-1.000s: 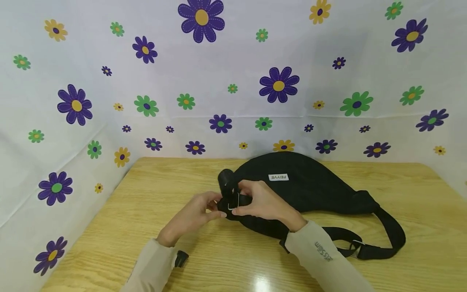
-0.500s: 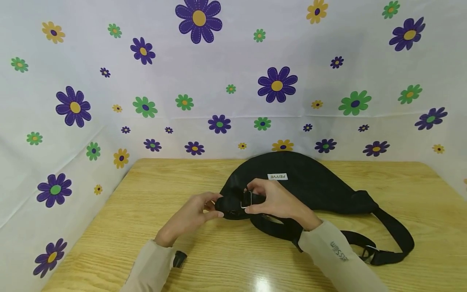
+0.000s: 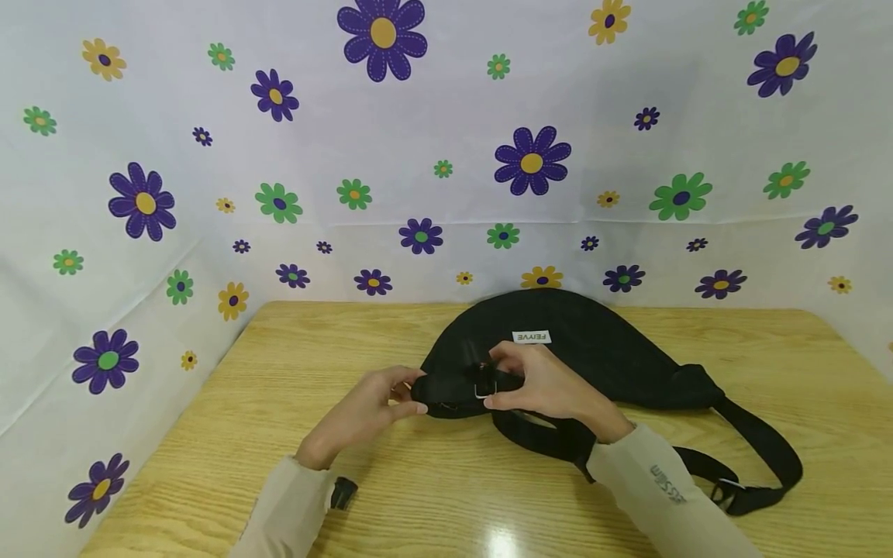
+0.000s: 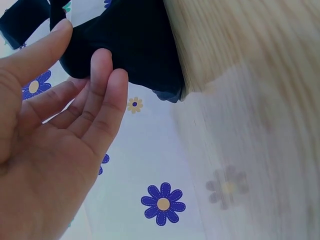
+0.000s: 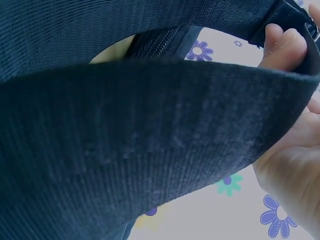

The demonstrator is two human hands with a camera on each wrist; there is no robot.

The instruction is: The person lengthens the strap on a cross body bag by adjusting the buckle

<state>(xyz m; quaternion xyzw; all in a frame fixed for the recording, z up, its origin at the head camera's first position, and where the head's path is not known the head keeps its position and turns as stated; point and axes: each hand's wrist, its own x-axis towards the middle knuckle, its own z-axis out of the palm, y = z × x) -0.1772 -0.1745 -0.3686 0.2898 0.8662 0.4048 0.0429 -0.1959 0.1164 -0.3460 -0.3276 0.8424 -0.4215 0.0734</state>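
A black sling bag (image 3: 586, 356) with a white label lies at the back of the table. At its left end, my left hand (image 3: 366, 411) pinches the dark fabric between thumb and fingers; the left wrist view shows that hand (image 4: 60, 135) against the bag's end (image 4: 130, 45). My right hand (image 3: 547, 384) pinches the black strap just right of a metal-framed buckle (image 3: 484, 381). Between the hands, the strap (image 3: 449, 387) runs across the bag's end. In the right wrist view a wide loop of strap (image 5: 150, 120) passes in front, partly hiding the right hand (image 5: 290, 140).
The strap's far loop (image 3: 784, 457) curves out from the bag's right end, with a metal slider (image 3: 727, 492) on it. A small black piece (image 3: 343, 494) sits beside the left sleeve. Behind the wooden table (image 3: 307, 333) hangs a flower-patterned white cloth (image 3: 391, 155).
My right hand has moved right with the buckle, drawing the strap out between the hands. The dark strap end that stood up has dropped and shifted right. The left hand stays nearly still.
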